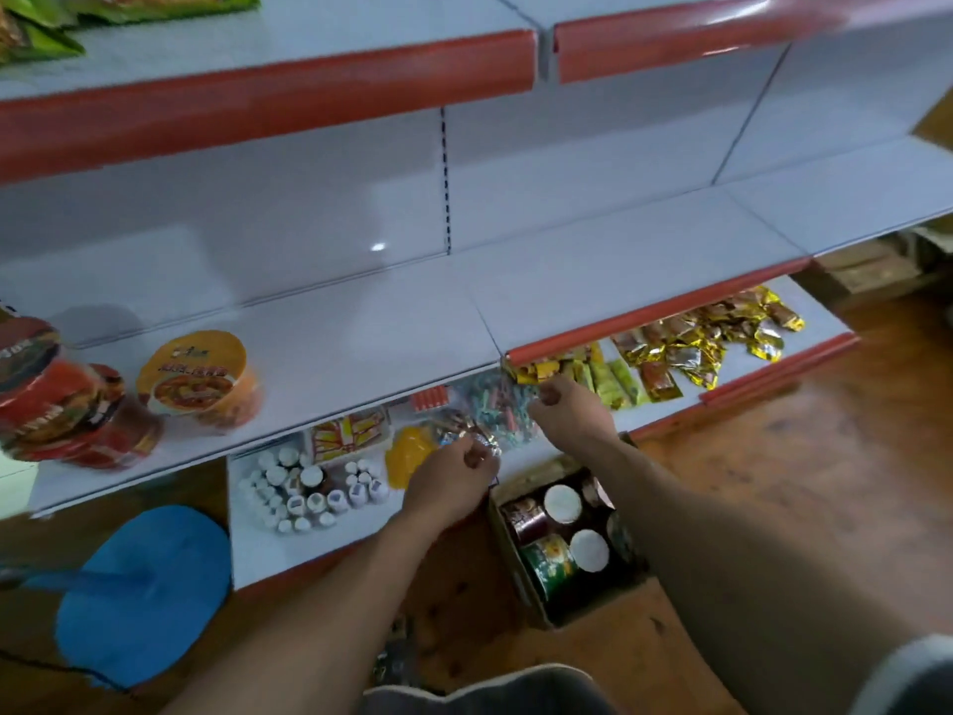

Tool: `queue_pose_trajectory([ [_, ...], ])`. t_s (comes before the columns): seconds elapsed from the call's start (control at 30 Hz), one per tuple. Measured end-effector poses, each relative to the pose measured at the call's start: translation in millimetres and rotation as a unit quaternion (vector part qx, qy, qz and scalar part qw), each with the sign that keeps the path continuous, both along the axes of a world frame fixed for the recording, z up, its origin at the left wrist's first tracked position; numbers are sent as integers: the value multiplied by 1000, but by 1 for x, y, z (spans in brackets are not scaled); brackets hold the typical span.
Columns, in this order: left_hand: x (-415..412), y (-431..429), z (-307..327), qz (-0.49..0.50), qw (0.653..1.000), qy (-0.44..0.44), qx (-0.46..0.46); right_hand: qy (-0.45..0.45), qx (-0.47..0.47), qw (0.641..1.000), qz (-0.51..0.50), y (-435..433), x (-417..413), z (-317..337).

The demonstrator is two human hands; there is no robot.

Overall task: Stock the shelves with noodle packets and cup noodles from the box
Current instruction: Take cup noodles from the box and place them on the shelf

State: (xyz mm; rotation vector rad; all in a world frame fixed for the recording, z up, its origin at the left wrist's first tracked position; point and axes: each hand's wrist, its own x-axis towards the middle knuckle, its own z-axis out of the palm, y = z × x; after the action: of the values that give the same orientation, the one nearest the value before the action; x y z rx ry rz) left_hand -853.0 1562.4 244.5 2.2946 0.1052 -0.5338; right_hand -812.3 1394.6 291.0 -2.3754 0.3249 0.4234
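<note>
- While both bare arms stretch toward 12 o'clock, the left hand (454,474) hangs over the front of the lower shelf (247,554), fingers curled down beside a shiny foil bag (464,437). Blur hides whether it grips anything.
- The right hand (570,410), at 2 o'clock from the left one, is curled as well. Its fingertips are by the yellow sachets (531,373) under the lip of the middle shelf (361,343), and I cannot tell if it holds one.
- One cardboard box (531,477) sits on the floor at 5 o'clock from the hands, between the forearms. Its long axis runs roughly 11 to 5 o'clock.
- Two cup noodles show plainly in the box, a dark red cup (526,519) and a green cup (547,565).
- Both lie on their sides, long axis from 8 to 2 o'clock, with the white round bases toward 2 o'clock.
- Parts of more cups show along the box's 3 o'clock wall, but the count is unclear.
- On the middle shelf, at 9 o'clock in the view, one orange cup (198,379) stands upright with its lid up.
- Just at its 9 o'clock is a blurred cluster of red cups (67,405), at least two.
- Green noodle packets (46,23) lie on the top shelf at 11 o'clock, cut by the edge of the view, so they cannot be counted.
- Many small white-capped bottles (304,495) stand on the lower shelf at 9 o'clock from the left hand.
</note>
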Motion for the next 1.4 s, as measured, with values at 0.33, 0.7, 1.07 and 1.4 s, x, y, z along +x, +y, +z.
queue_pose_trajectory([
  [0.33, -11, -96, -50, -148, 977, 130, 85, 86, -2, 993, -83, -107, -23, -58],
  [0.7, 20, -145, -174, -182, 942, 269, 81, 212, -5, 963, -164, -170, -29, -184],
  [1.07, 13, -198, -348, 85, 912, 400, 30, 314, 29, 949, -32, -190, -28, -379],
  [1.4, 18, -213, -485, 318, 832, 454, 29, 350, 118, 925, -88, -170, -36, -513],
])
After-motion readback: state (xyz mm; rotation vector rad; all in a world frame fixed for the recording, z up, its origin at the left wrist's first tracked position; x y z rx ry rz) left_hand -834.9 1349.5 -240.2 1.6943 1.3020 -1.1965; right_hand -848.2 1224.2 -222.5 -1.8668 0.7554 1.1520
